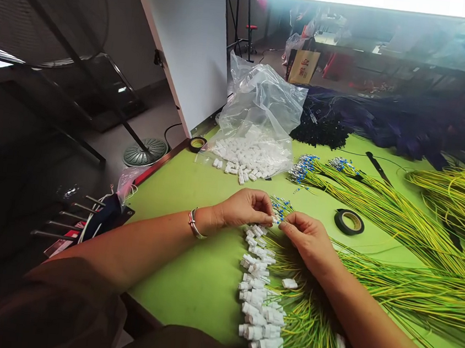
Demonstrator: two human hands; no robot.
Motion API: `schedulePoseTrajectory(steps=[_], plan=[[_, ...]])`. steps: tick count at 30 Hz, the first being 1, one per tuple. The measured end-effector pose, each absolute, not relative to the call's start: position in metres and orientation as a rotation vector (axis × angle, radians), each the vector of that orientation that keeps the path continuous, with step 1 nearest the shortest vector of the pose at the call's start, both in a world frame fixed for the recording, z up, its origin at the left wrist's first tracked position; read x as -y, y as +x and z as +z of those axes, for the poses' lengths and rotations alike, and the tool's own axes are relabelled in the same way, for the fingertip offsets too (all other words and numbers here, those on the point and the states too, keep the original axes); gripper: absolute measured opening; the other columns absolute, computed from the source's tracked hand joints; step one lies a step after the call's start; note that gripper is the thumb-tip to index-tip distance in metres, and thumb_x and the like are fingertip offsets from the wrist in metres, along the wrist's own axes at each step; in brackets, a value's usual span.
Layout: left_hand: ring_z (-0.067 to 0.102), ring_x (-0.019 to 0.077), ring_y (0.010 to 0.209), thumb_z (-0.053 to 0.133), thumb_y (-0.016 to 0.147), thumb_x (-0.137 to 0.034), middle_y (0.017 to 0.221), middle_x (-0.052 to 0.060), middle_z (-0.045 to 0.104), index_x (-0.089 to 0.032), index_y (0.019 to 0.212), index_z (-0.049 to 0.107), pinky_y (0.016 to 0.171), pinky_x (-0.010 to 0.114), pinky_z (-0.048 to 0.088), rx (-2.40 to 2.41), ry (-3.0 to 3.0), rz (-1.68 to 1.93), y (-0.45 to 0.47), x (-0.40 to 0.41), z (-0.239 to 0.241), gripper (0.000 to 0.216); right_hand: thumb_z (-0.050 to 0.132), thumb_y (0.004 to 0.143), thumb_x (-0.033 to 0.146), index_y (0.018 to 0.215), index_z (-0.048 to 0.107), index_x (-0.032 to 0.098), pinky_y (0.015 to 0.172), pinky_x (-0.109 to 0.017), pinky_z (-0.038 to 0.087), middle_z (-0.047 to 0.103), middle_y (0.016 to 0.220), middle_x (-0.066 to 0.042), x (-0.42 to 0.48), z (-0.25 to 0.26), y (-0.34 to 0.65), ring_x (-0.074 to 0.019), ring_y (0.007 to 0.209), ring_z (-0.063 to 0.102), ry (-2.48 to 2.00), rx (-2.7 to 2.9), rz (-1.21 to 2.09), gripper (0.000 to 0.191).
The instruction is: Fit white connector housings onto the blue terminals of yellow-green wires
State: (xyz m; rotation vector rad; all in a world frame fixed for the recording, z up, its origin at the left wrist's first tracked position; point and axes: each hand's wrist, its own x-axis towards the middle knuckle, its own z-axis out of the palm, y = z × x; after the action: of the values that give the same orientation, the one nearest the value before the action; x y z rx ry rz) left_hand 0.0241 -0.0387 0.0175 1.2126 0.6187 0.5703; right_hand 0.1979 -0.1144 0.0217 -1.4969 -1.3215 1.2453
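From my remote seat I see the left hand pinching a small white connector between thumb and forefinger, while the right hand pinches what looks like a blue-tipped wire right beside it, the fingertips nearly meeting. The connector sits between them, just past the far end of the row of white connectors. Fingers cover most of it, so I cannot tell whether wire and connector are joined. As I judge it, a crooked angle could bend the wire's tip or seat it badly, and a loose pinch could drop the piece among its neighbours. The right forearm passes over green-yellow wires, so a sideways sweep could snag strands and drag the row askew, or knock the loose connector lying there. For room, I count on the bare green tabletop left of the row, reaching under the left forearm to the table's side. Ahead, the white heap at the plastic bag limits reach; rightward, the black tape roll and wires crowd the hand
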Motion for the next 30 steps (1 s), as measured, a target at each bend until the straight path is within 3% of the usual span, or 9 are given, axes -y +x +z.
schedulePoseTrajectory(steps=[10,30], plan=[[0.066,0.0128,0.062,0.085,0.055,-0.024,0.063,0.002,0.065,-0.009,0.072,0.057,0.062,0.022,0.051,-0.668,0.997,0.596,0.0252,0.0443,0.0159,0.036,0.062,0.071,0.040,0.063,0.053,0.016,0.045,-0.022,0.021,0.038,0.051,0.006,0.1139,0.0200,0.1974,-0.0071,0.049,0.027,-1.482,1.323,1.214,0.026],[0.063,0.0111,0.058,0.084,0.056,-0.031,0.062,0.002,0.064,-0.009,0.071,0.057,0.060,0.023,0.050,-0.643,1.120,0.580,0.0276,0.0458,0.0158,0.038,0.061,0.071,0.040,0.064,0.054,0.016,0.047,-0.023,0.025,0.042,0.052,0.005,0.1133,0.0159,0.1974,-0.0083,0.051,0.031,-1.503,1.353,1.202,0.025]])
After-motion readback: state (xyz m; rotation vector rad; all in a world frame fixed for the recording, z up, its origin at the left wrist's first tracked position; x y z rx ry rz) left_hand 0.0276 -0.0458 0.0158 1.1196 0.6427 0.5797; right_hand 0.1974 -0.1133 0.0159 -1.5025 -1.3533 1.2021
